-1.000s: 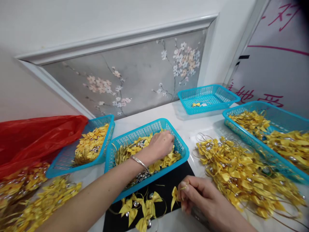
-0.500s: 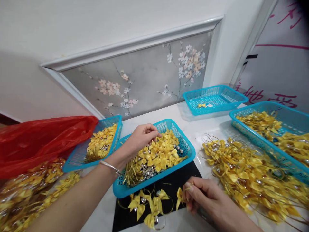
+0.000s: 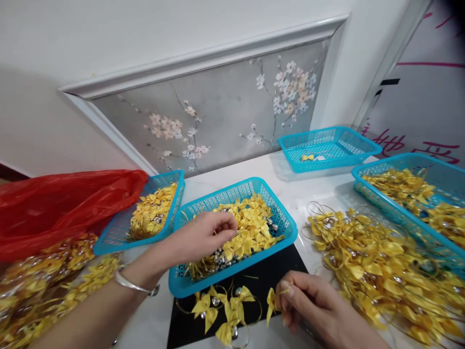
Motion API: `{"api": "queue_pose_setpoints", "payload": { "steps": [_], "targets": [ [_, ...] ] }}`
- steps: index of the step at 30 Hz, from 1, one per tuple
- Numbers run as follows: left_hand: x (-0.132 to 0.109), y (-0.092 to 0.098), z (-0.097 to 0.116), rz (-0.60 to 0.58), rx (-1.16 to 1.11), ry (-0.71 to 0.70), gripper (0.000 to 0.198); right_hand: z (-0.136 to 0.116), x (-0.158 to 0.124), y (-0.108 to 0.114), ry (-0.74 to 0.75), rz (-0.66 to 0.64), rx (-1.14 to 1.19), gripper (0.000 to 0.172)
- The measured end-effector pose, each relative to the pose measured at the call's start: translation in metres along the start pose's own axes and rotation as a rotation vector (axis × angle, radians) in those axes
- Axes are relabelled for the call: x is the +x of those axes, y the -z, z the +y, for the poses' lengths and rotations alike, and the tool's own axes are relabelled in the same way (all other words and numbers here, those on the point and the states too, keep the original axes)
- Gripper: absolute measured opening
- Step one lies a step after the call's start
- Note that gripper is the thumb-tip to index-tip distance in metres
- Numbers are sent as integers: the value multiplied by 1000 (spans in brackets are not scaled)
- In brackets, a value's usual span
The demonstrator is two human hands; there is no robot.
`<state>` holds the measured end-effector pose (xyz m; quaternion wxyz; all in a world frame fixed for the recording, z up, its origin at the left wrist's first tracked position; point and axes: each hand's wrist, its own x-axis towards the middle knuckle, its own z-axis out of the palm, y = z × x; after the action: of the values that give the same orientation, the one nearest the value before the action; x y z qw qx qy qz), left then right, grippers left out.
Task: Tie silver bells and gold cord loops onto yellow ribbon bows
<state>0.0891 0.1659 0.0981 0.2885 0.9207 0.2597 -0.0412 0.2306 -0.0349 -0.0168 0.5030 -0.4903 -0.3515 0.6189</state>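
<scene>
My left hand [image 3: 207,235], with a silver bangle at the wrist, hovers over the middle blue basket [image 3: 232,274]. Its thumb and fingers are curled together; whatever may be in them is hidden. Inside that basket lie yellow ribbon bows [image 3: 250,218] with gold cords and small silver bells [image 3: 222,256]. My right hand [image 3: 308,298] pinches a yellow ribbon bow [image 3: 271,304] by its gold cord, over the right edge of a black mat [image 3: 269,271]. Several finished-looking bows with bells and looped cords [image 3: 232,312] rest on the mat just left of it.
A big heap of corded bows [image 3: 366,261] spreads at right, beside a basket of bows [image 3: 403,206]. The back basket [image 3: 329,150] holds one bow. To the left are another basket of bows [image 3: 154,208], a red plastic bag [image 3: 69,208] and bagged bows [image 3: 47,281].
My left hand has drawn back toward me and lower over the middle basket, fingers still curled. My right hand keeps its pinch on the bow, nearly still. The view has shifted slightly.
</scene>
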Motion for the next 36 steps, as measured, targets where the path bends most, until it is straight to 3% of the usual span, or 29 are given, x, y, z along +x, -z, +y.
{"api": "queue_pose_setpoints", "payload": {
  "steps": [5, 9, 13, 19, 24, 27, 30, 32, 36],
  "targets": [
    [28, -20, 2, 21, 224, -124, 23, 0, 0, 1, 4, -13, -24, 59],
    [60, -38, 5, -56, 305, -235, 22, -1, 0, 4, -14, -1, -41, 60],
    [81, -35, -1, -77, 318, -234, 11, -3, 0, 6, 1, 18, -55, 59],
    [83, -2, -24, -75, 204, -142, 20, -5, 0, 4, -32, -14, -55, 61],
    [80, 5, -40, -15, 181, -81, 21, -6, 1, 3, -49, -6, -57, 62],
    [83, 4, -45, 75, 243, -77, 18, -6, 2, 4, -53, -3, -60, 63],
    [86, -4, -39, 103, 290, -151, 29, -7, 3, 3, -54, -5, -59, 64],
    [87, -13, -31, 44, 311, -237, 31, -7, 4, 3, -55, -6, -65, 64],
    [93, -34, -14, -126, 356, -381, 11, -6, 3, 3, -59, 24, -50, 61]
  ]
}}
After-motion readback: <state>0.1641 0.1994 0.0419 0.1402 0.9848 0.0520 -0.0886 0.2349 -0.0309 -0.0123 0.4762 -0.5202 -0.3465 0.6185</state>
